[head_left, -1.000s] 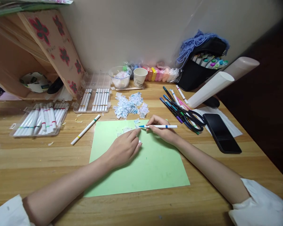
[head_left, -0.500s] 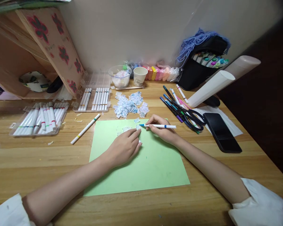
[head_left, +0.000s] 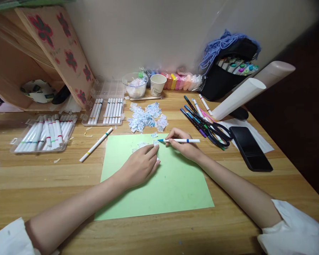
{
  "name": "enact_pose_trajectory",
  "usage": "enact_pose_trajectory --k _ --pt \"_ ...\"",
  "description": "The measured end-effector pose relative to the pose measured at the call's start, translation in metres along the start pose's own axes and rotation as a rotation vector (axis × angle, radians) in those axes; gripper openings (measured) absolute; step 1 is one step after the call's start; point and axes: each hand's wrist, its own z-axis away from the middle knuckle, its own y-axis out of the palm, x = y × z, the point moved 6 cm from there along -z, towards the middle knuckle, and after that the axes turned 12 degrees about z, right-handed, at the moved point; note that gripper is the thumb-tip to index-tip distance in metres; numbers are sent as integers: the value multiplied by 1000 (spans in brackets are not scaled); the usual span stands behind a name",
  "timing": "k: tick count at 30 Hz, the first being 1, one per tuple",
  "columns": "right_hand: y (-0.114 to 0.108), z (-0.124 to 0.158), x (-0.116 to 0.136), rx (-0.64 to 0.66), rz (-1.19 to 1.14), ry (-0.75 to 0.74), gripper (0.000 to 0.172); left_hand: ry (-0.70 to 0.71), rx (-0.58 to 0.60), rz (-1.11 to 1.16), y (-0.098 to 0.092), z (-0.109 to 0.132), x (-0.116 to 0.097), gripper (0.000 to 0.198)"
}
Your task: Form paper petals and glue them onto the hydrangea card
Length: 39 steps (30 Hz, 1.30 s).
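My right hand (head_left: 183,144) is closed around a white marker (head_left: 192,141) with a blue band. Its blue tip points left, close to a small paper scrap (head_left: 156,142) on the green sheet (head_left: 175,191). My left hand (head_left: 142,164) lies fairly flat on the sheet, with its fingers stretched toward that scrap and touching or nearly touching it. A small white piece (head_left: 157,159) shows by the left thumb; what it is I cannot make out. More scraps (head_left: 142,145) sit partly covered behind the left fingers. Another scrap (head_left: 154,135) rests at the sheet's far edge.
Beyond the sheet is a pile of torn paper (head_left: 142,118). Marker cases (head_left: 53,150) and a loose marker (head_left: 95,145) are on the left. Scissors (head_left: 223,134), pens (head_left: 192,124) and a phone (head_left: 251,148) lie right. A paper cup (head_left: 158,85) and clear bowl (head_left: 135,90) stand behind.
Very little differs. The marker in my right hand has shifted slightly, its back end a little further right. My left hand stays in place.
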Motion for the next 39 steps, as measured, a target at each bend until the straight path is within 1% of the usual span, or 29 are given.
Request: enact_pose_trajectory --k 3,5,8,10,13,15,18,20,22,24,26,30,32,34,36,37,39 --pt "1 0 0 22 12 -3 5 -3 -14 42 -1 0 0 28" --pt "0 0 -1 5 9 4 4 -4 -19 52 -1 -1 0 28" --pt "-3 0 -1 -44 -87 -5 7 -2 -21 36 -2 -1 0 28" --pt "-1 0 0 -17 -115 -23 8 -13 -25 27 -3 0 0 27" --pt "2 0 1 40 -31 -20 4 -55 -39 30 -4 0 2 28" --pt "1 0 0 37 26 -12 3 -55 -40 42 -3 0 2 28" --pt "-1 0 0 -12 -15 -10 5 -26 -36 59 -3 0 1 28" --pt "-1 0 1 -2 -42 -17 5 -22 -36 57 -3 -1 0 28" --pt "1 0 2 25 -13 -24 3 -20 -32 45 -2 -1 0 29" --pt "0 1 2 9 6 -21 4 -15 -31 21 -1 -1 0 30" --pt "-2 1 2 -11 -23 -25 4 -11 -29 -4 -1 -1 0 30" --pt "2 1 3 55 4 -39 5 -12 -29 -27 0 0 0 30" --pt "0 1 1 13 10 -29 6 -15 -29 -24 -1 -1 0 30" --pt "-6 2 1 -79 -39 -34 8 -40 -29 -30 -3 -1 0 29" --pt "-8 3 3 -122 -97 -58 12 -90 -41 -43 -5 0 1 28" --pt "-7 4 5 -108 -112 -72 13 -120 -53 -48 -6 0 3 28" --pt "-1 6 11 -22 -63 -108 15 -187 -95 -51 -10 0 8 28"
